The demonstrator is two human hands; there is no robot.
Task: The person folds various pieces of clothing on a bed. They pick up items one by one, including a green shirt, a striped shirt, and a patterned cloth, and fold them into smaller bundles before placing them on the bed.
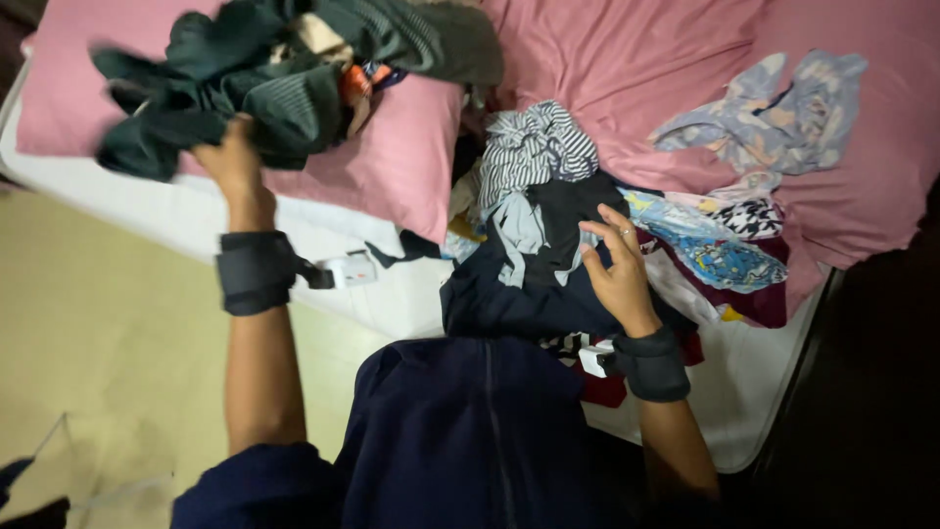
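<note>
My left hand (pixel 231 157) is raised at the upper left and grips a dark green garment (pixel 186 98) that lies bunched on a pink pillow (pixel 401 157). Several other dark and striped clothes are piled on the same pillow. My right hand (pixel 615 266) hovers with fingers spread over a heap of clothes in the middle of the bed, just above a navy garment (pixel 499 299). A black and white striped piece (pixel 534 147) tops that heap. Both wrists wear black bands.
A pink sheet (pixel 627 69) covers the bed. A pale floral garment (pixel 774 113) lies at the upper right, and colourful printed clothes (pixel 720 257) sit right of the heap. The white mattress edge (pixel 323 245) borders a beige floor (pixel 108 333) on the left.
</note>
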